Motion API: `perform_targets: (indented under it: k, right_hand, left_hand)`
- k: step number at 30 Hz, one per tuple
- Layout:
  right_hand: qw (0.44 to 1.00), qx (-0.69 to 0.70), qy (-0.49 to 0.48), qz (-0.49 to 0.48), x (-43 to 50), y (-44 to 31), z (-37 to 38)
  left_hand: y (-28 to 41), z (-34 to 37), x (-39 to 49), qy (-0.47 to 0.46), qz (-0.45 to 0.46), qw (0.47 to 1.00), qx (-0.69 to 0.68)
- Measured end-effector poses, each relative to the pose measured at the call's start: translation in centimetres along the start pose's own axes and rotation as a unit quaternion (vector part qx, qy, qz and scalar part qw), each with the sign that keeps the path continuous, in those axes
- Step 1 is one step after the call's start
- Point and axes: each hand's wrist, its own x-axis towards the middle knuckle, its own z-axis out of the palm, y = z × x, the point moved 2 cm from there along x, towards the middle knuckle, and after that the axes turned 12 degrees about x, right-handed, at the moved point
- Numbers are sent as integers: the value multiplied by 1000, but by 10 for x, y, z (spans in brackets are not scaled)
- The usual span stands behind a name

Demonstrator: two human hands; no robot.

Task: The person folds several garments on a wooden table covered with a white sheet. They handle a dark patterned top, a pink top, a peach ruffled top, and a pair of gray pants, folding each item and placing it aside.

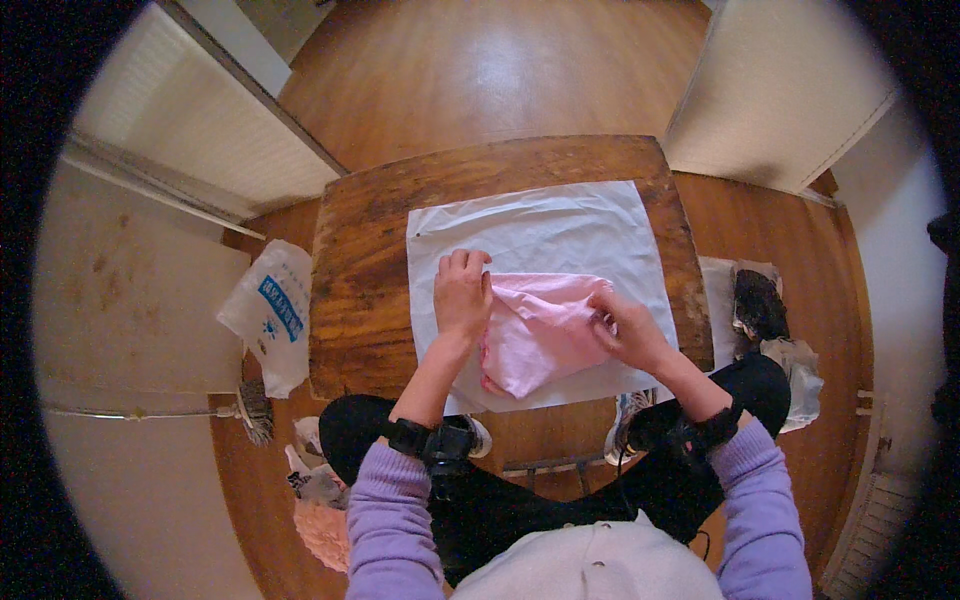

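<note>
A pink cloth (544,330), folded into a rough bundle, lies on a creased white sheet (525,232) on the wooden table (360,300). At the cloth's upper left edge rests my left hand (461,296), its fingers bent; whether they pinch the fabric is hidden. My right hand (630,330) is at the cloth's right side, with thumb and fingers curled at its edge; the picture does not settle how firmly they hold it.
White plastic bag (274,322) with blue print lies left of the table. A mop head (255,412) and peach fluffy item (322,529) are at lower left. Plastic-wrapped things (761,300) lie on the right floor. Pale panels (772,97) flank the table's far side.
</note>
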Motion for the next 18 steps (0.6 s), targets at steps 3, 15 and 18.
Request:
perform_targets:
  k: [3, 15, 18]
  right_hand:
    - [992, -10, 89, 89, 1, 9, -12]
    - [991, -47, 91, 86, 3, 6, -9]
    - [995, -19, 75, 61, 6, 3, -11]
  left_hand:
    - [0, 0, -2, -34, 54, 997, -50]
    - [7, 22, -10, -86, 100, 991, -38]
    - [5, 18, -7, -107, 74, 991, -32]
